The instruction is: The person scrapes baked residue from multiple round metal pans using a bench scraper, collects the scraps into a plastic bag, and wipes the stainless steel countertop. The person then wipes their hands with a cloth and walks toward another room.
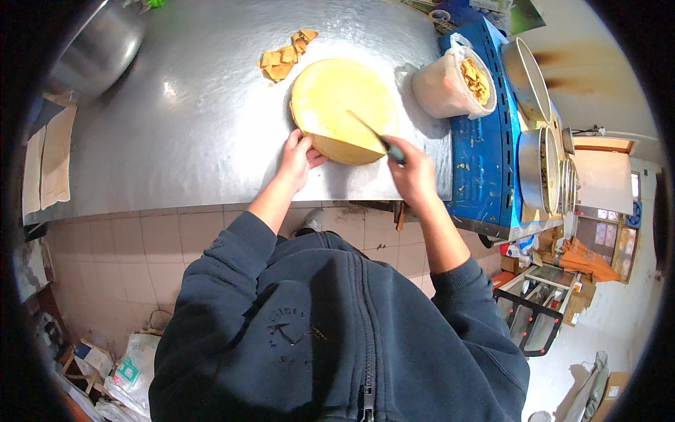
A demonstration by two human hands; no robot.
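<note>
A round yellow sponge cake (343, 100) lies flat on the stainless steel table. My right hand (412, 169) grips the dark handle of a knife (375, 134), whose thin blade reaches over the cake's top towards its middle. Whether the blade touches the cake I cannot tell. At the cake's near left edge is my left hand (301, 158), thumb at the rim and fingers spread along the side. Beyond the cake's far left edge lie thin brown cake trimmings (283, 57). To the right stands a white plastic bucket (440, 87), lined with a clear bag and holding similar trimmings.
The steel table (158, 142) ends just in front of my body. A large metal bowl (100, 50) stands at the far left, above folded cloth or card (55, 158). On the right, a blue metal unit (477, 158) carries round cake tins (531, 169).
</note>
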